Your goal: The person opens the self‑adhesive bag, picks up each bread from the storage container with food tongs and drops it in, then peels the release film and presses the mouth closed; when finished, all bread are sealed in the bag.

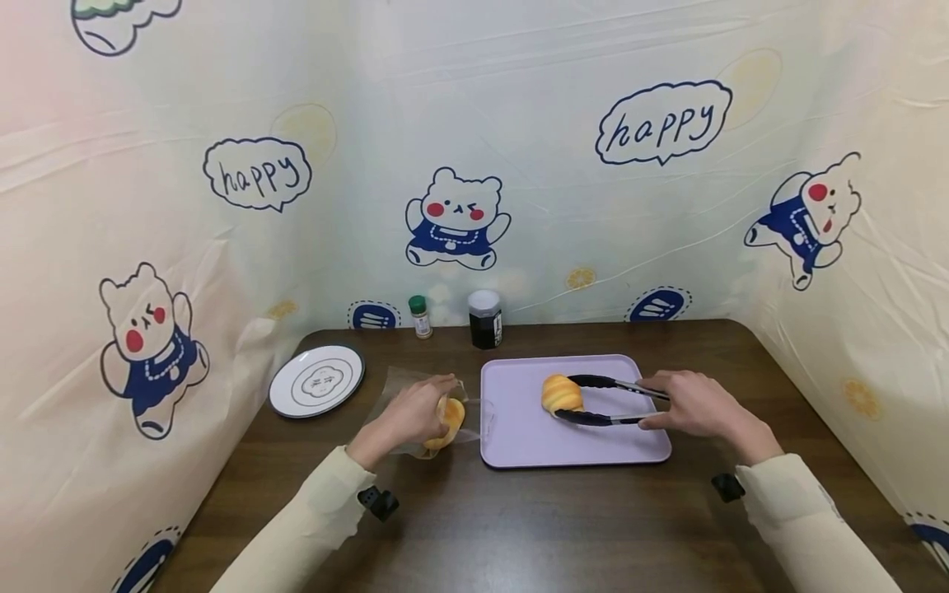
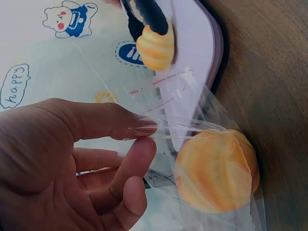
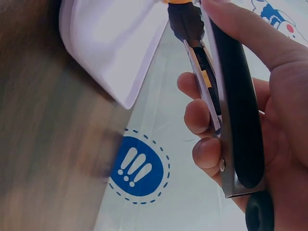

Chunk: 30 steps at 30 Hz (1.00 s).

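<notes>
Pinching clear bag [image 1: 399,379] in left hand [image 1: 415,412], with round bun [image 2: 214,175] inside, beside lilac tray [image 1: 593,449]. Gripping tongs [image 1: 611,384] in right hand [image 1: 693,402], with tips flanking striped bun [image 1: 559,394] on or above tray. Seemingly bagging, at pickup; likely calling next for gentle squeeze, careful carry.

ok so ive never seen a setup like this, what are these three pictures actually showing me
There's no machine here: a person works by hand. The wide picture comes from a camera on the head, looking forward and down; the two close ones come from the left wrist camera and right wrist camera. The left hand pinches a clear bag with a bread-like roll inside. The right hand holds tongs, their tips either side of a second roll at the lilac tray; whether it's lifted, I can't tell. Also on the table: a white plate, a green-capped shaker and a dark jar.
</notes>
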Each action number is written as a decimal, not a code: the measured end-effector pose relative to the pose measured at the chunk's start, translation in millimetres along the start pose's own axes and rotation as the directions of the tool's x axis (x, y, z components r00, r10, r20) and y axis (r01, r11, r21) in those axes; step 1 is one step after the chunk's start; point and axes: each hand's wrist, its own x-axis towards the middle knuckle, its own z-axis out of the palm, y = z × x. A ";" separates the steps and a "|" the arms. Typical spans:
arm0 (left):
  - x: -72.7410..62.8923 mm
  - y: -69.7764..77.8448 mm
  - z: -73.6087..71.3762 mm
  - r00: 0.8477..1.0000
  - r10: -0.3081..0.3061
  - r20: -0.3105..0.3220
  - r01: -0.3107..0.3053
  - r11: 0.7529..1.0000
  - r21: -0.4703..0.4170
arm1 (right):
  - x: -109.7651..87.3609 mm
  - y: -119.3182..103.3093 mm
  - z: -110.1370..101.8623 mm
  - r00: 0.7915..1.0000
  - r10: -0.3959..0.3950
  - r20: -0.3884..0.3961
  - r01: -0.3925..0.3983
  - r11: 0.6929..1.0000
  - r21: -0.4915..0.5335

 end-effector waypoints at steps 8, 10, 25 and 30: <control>-0.1 0.2 -1.4 1.000 -0.006 0.014 0.007 0.999 -0.036 | -0.2 -21.9 -6.6 0.997 -0.079 -0.020 0.080 0.995 0.065; -0.4 0.1 -1.2 1.000 -0.002 0.014 0.003 0.999 -0.035 | 2.4 -29.4 -6.2 0.994 -0.109 -0.027 0.111 0.991 0.074; -3.1 1.1 3.3 0.999 0.044 0.022 -0.044 0.999 -0.028 | 31.1 -79.0 -6.0 0.940 -0.340 -0.039 0.342 0.929 0.142; -4.7 0.2 2.7 0.997 0.074 -0.005 -0.074 0.997 -0.023 | 37.9 -88.0 -8.9 0.929 -0.369 -0.022 0.368 0.918 0.145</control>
